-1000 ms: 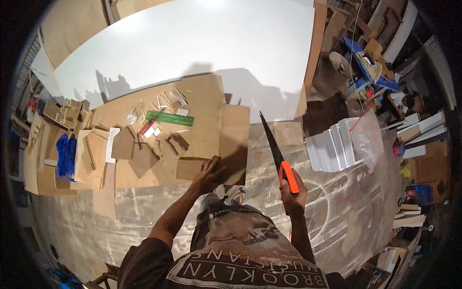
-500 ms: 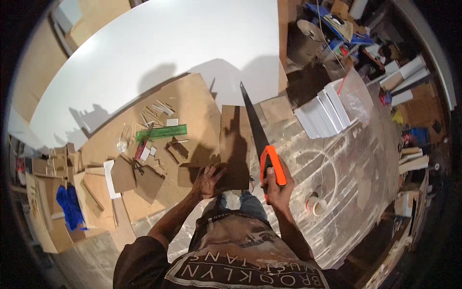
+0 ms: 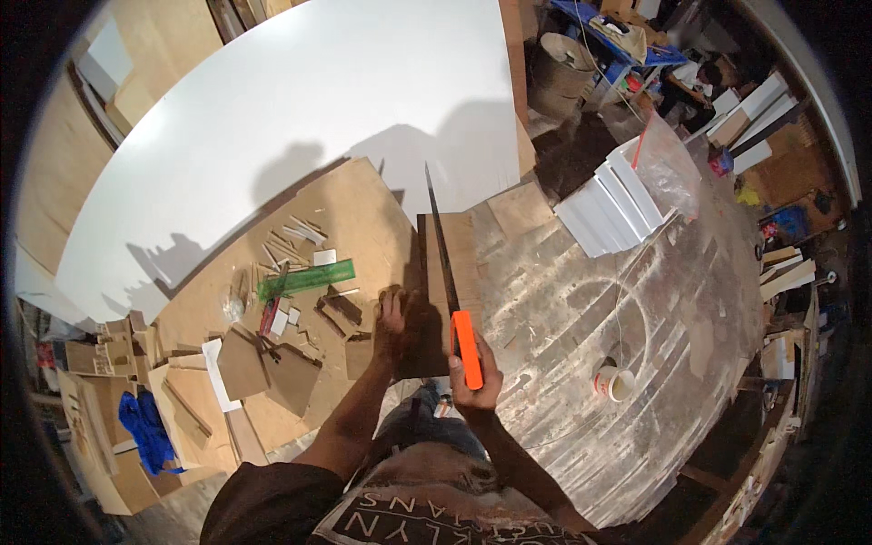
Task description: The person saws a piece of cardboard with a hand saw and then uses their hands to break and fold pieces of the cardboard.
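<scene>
My right hand (image 3: 477, 377) is closed around the orange handle of a handsaw (image 3: 466, 350). The saw's narrow dark blade points away from me, over a brown wooden board (image 3: 465, 259). Seen nearly edge-on, the blade does not show clearly whether it touches the wood. The board lies lengthwise at the right edge of the plywood work surface (image 3: 350, 195). My left hand (image 3: 391, 318) is beside the board's left edge, fingers stretched forward; shadow hides its exact contact. Left of it lie small brown offcuts (image 3: 339, 312) and a green strip (image 3: 309, 279).
A large white panel (image 3: 318, 82) spans the far side. White panels (image 3: 604, 213) stand at the right on the streaked floor, with a bucket (image 3: 615, 383) nearer me. Brown pieces (image 3: 282, 372) and a blue cloth (image 3: 145, 431) lie at the left.
My right hand has brought the saw leftward, from beside the board to over it, and turned its blade edge-on. My left hand has moved forward and slightly left along the board.
</scene>
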Available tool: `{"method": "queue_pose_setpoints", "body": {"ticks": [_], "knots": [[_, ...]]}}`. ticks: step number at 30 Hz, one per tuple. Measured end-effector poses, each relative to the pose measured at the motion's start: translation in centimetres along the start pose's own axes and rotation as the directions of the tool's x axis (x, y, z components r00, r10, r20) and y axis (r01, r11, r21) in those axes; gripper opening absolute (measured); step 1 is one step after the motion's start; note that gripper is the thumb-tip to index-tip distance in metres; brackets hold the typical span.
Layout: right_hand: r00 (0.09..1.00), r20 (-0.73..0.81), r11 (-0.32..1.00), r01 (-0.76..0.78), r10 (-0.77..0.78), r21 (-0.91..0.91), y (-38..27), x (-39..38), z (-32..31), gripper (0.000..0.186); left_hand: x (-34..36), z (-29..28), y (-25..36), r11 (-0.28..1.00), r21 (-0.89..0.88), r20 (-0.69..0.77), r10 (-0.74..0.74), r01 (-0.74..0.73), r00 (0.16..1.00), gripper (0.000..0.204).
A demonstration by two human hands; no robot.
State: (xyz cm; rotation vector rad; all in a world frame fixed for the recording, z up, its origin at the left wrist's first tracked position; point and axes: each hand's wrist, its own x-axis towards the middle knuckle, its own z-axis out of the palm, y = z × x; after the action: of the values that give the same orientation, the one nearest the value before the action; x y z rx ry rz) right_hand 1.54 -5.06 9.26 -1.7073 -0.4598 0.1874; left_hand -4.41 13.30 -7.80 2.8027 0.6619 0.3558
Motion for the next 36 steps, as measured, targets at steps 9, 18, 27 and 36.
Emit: {"method": "queue_pose_setpoints", "body": {"ticks": [9,18,27,36], "knots": [[0.997,0.059,0.995,-0.052,0.057,-0.086,2.9,-3.3,2.8,0.051,1.5,-2.5,1.8,0.998,-0.039,0.016,0.047,-0.047,0.999,0.066],[0.994,0.002,0.994,-0.112,0.112,-0.02,4.3,-4.2,4.3,0.06,2.1,-3.1,1.7,0.998,-0.056,-0.061,0.019,-0.023,0.998,0.052],[0.985,-0.031,0.986,-0.168,0.167,-0.013,2.3,-5.0,5.1,0.054,2.2,-2.9,1.3,0.999,-0.037,-0.003,-0.002,0.002,1.0,0.05],[0.983,0.007,0.979,-0.184,0.185,-0.085,2.5,-5.2,5.5,0.05,1.7,-1.4,0.5,0.991,0.131,0.097,-0.021,0.008,0.995,0.054]]}}
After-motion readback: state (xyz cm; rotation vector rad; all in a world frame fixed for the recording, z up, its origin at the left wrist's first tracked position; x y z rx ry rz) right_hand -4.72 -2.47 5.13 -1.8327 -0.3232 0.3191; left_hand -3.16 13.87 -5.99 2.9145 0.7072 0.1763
